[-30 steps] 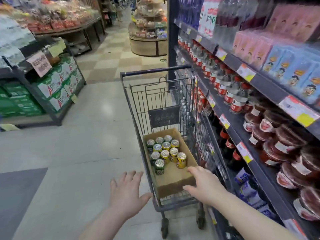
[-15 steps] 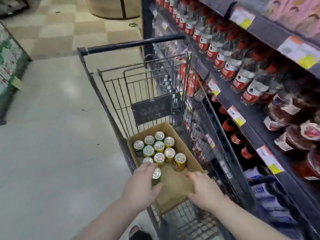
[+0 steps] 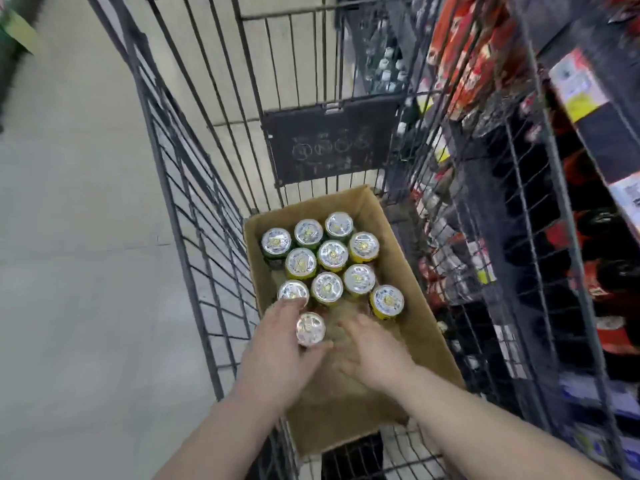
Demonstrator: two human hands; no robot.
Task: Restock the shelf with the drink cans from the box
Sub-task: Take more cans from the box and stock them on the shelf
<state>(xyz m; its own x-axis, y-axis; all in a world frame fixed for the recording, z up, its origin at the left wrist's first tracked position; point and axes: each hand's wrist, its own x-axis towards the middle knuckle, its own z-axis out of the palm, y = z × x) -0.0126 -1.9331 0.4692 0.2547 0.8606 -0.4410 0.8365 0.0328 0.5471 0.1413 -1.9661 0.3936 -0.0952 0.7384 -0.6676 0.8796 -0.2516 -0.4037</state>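
Left hand (image 3: 277, 355) wraps the nearest can (image 3: 310, 329) in the box (image 3: 408, 306) for shelving, while the blurred right hand (image 3: 372, 355) seems open, empty.

Right hand (image 3: 372, 351) blurred; shelf (image 3: 588, 140) cut off.

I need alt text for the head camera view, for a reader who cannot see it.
Two bare hands reach into a cardboard box of upright drink cans in a wire shopping cart; the left hand closes around the nearest can. The right hand is blurred beside it.
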